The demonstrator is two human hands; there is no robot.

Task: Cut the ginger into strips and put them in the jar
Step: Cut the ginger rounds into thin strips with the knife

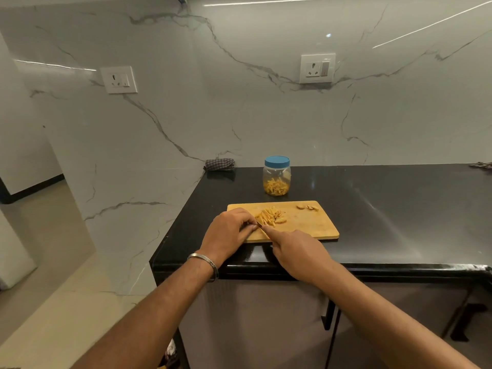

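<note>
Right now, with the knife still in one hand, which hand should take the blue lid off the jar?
Probably the left hand. The right hand grips the knife, while the left only pins ginger beside the strips. The jar, lid on, stands behind the cutting board, about equally far from both.

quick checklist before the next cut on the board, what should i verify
1. Left hand steadies the ginger at the blade: ok, though the piece itself is hidden under the fingers.
2. Right hand grips the knife: ok.
3. Left fingertips clear of the blade: cannot tell, they sit very close.
4. Cutting board flat on the counter: ok.
5. Cut strips piled clear of the cut line: ok.
6. Jar ready to take strips: not ok, its blue lid is on.
</note>
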